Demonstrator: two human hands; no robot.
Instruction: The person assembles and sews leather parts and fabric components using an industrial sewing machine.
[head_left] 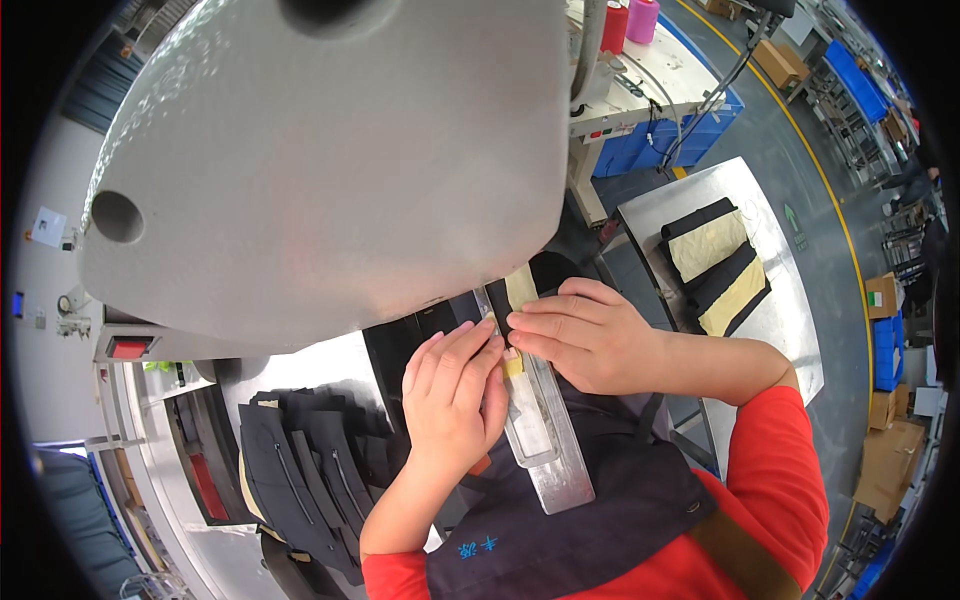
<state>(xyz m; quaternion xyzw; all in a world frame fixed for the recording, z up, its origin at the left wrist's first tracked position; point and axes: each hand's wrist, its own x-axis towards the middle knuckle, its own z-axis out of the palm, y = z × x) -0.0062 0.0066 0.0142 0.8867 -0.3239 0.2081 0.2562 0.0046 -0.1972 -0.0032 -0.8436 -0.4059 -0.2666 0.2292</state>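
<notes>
My left hand [450, 395] lies beside a narrow metal arm [565, 485], fingers stretched and close together, their tips at its edge by dark fabric [436, 318]. From the other side my right hand [595, 338] reaches in with its fingers extended, the tips touching near a cream strip of fabric [521, 286]. Both sets of fingertips nearly meet over the metal arm. Just beyond them the big grey machine head [350, 180] covers much of the view and hides where the fabric runs. A small yellow patch [514, 366] shows on the metal arm below the fingertips.
Dark fabric pieces with zippers [300, 480] are stacked at the left. On a metal side table [790, 300] at the right lie black-and-cream pieces [715, 260]. Thread cones [641, 22] stand on another worktable behind. Cardboard boxes [890, 460] line the far right.
</notes>
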